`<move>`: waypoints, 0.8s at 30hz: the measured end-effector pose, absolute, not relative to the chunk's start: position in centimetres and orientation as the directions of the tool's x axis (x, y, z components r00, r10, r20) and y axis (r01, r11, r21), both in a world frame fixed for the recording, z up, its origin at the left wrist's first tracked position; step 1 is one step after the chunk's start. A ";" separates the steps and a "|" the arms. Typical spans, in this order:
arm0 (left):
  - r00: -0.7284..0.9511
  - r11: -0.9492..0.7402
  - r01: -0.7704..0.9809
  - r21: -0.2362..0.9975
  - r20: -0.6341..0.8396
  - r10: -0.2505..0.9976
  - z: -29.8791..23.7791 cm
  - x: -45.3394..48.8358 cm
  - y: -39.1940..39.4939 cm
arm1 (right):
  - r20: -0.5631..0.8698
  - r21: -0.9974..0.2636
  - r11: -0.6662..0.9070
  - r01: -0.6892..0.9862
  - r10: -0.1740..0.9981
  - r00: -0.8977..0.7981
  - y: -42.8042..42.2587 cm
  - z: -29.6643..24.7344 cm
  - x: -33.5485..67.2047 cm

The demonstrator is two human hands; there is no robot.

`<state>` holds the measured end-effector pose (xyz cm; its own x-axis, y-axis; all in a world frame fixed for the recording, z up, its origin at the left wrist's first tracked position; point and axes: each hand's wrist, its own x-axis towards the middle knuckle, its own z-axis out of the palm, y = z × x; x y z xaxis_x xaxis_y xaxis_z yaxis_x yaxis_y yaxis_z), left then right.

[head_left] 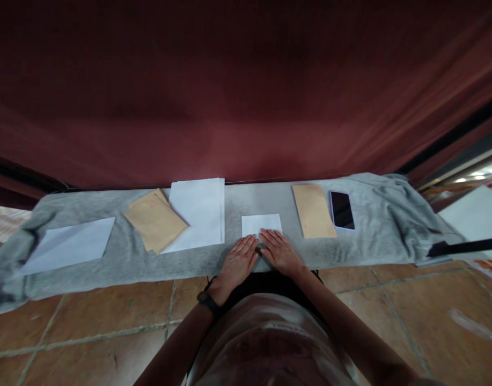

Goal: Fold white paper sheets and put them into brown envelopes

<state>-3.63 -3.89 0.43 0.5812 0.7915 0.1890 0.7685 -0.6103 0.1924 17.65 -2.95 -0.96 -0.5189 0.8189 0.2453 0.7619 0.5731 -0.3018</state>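
Observation:
A small white sheet of paper [262, 222], seemingly folded, lies flat on the grey cloth [262, 198] in front of me. My left hand [240, 260] rests on its near left part, fingers stretched out flat. On the near right part lies my right hand [281, 252], also flat with its fingers extended. The two hands almost meet at the thumbs and cover the sheet's near edge. Neither hand grips anything. A dark watch [207, 301] is on my left wrist.
Left of my hands lie a stack of white paper [199, 209], tan envelopes [157, 222] overlapping it, and another white sheet [71, 244]. To the right are a tan envelope [313, 210] and a phone [343, 210]. A dark red curtain [246, 107] hangs behind the cloth-covered surface.

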 end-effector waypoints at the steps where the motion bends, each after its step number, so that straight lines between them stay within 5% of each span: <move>1: 0.587 -0.612 0.769 0.185 0.178 0.790 0.5 -3.6 -3.9 | 0.248 -0.296 0.575 0.763 0.818 -0.520 -3.4 -0.9 17.9; 24: 0.609 -0.614 0.768 0.183 0.089 0.788 -0.1 -0.8 2.0 | 0.289 -0.325 0.541 0.775 0.838 -0.464 -5.8 -0.6 18.7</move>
